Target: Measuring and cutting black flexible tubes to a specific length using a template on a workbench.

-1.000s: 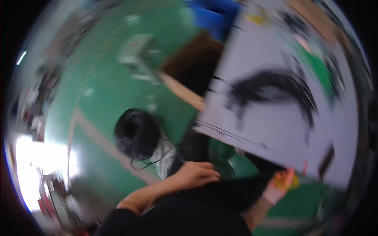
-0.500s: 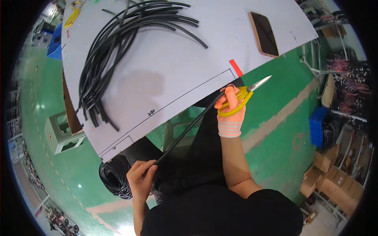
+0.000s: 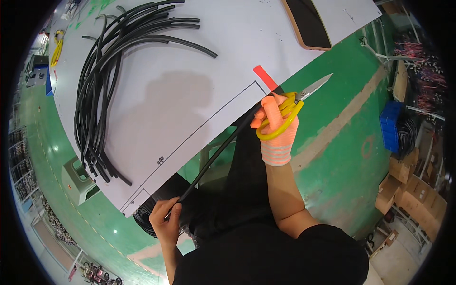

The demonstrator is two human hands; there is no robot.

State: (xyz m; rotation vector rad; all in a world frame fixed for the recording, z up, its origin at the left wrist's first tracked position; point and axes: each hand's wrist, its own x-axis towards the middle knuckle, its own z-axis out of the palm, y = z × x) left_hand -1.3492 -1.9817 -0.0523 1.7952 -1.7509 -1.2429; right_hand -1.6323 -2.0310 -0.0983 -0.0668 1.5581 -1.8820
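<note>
A length of black tube runs slantwise along the near edge of the table, held taut between my hands. My bare left hand pinches its lower end between thumb and fingers. My right hand, in an orange glove with a striped cuff, grips the upper end near the table corner. That same hand carries yellow-handled scissors, their blades together and pointing away to the upper right. Beside it, a strip of red tape sticks to the table edge. Cut black tubes lie in a loose bundle at left.
The white tabletop bears drawn black lines along its near edge. A phone lies at the far right edge. Below the table are a coil of black tube and a pale stool. Cardboard boxes stand at right.
The view has shifted, so the table and bundle sit farther left. My left hand is slightly lower and farther left. Both hands keep hold of the tube, and the scissors stay in the right.
</note>
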